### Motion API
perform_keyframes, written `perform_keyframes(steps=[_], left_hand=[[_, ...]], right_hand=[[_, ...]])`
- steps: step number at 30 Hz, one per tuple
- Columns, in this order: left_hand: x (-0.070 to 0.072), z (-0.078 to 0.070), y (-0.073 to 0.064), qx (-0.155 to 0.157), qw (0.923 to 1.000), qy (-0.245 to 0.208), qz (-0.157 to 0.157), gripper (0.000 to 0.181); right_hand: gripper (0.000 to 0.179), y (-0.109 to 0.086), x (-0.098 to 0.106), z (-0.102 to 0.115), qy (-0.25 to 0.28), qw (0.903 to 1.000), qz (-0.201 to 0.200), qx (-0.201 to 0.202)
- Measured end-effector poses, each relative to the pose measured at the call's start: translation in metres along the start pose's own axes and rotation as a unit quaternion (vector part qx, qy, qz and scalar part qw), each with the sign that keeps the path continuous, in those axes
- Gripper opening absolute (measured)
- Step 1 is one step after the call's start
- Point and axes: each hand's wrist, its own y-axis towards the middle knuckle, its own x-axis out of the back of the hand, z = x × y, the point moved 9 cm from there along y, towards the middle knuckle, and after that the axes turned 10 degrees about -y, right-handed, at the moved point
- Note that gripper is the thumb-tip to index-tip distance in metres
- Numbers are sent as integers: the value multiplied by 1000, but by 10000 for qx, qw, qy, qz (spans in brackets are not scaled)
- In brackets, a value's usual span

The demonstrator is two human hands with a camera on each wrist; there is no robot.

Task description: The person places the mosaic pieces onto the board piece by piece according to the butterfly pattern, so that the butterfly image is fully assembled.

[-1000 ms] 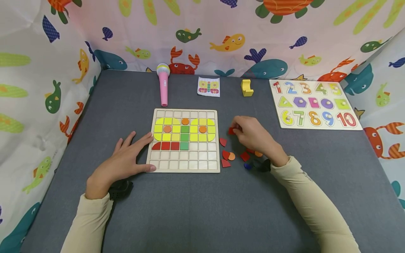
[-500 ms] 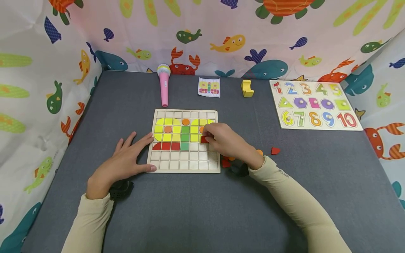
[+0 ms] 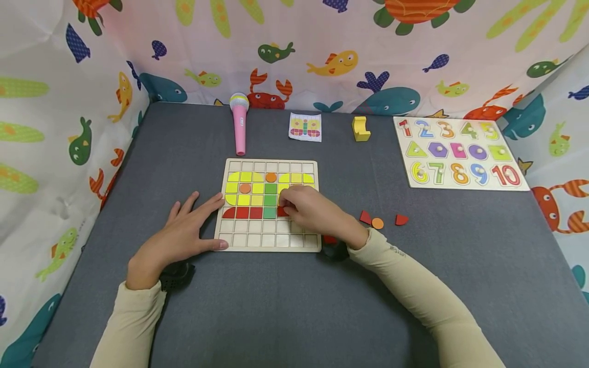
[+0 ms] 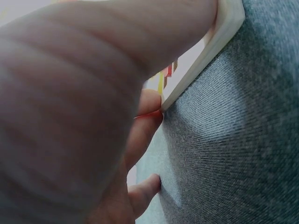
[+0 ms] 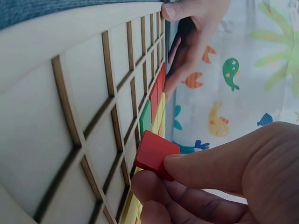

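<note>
1. Flat red square tile (image 5: 156, 151): tilted, over the pale wooden gridded board (image 3: 268, 239), beside the lowest green square tile (image 3: 269, 212).
2. Right hand (image 3: 314, 210): fingers and thumb nearly closed, pinching red tile.
3. Left hand (image 3: 177, 240): fingers spread, thumb on board corner, nothing gripped.
4. Advised: align tile's edges squarely, then lower flat.

The right hand (image 3: 315, 210) has carried a red square tile (image 5: 156, 150), pinched in its fingers (image 5: 148, 185), leftward from the bench (image 3: 257, 306) across the pale wooden grid board (image 3: 271, 249), beside the nearest green square tile (image 3: 269, 212).
</note>
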Motion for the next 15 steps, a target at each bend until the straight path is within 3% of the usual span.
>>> perform_keyframes(steps=[15], left_hand=[[0,2,1,11,10000,-2,22,109]], right_hand=[[8,0,-7,0,-440,9989,163,-62]])
